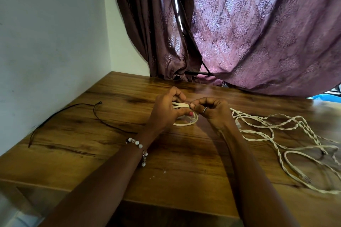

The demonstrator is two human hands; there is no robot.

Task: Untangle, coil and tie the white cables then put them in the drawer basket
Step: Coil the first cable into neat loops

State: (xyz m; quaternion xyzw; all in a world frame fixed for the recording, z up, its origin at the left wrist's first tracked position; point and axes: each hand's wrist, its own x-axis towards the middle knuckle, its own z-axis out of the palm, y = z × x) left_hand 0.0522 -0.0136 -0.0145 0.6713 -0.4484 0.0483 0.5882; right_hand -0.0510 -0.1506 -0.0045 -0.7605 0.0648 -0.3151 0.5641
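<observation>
A small coil of white cable (186,124) sits at the middle of the wooden table (110,116). My left hand (166,110) grips the coil's bundled strands from the left, thumb underneath. My right hand (212,110) pinches the same bundle from the right, fingers curled, a ring on one finger. A loose tangle of twisted white cables (287,138) trails from under my right hand across the table's right side. The drawer basket is not in view.
A thin black tie cord (73,114) lies on the table's left part near the white wall (46,42). Purple patterned curtains (258,33) hang behind the table's far edge. The table's front edge (166,206) runs below my forearms.
</observation>
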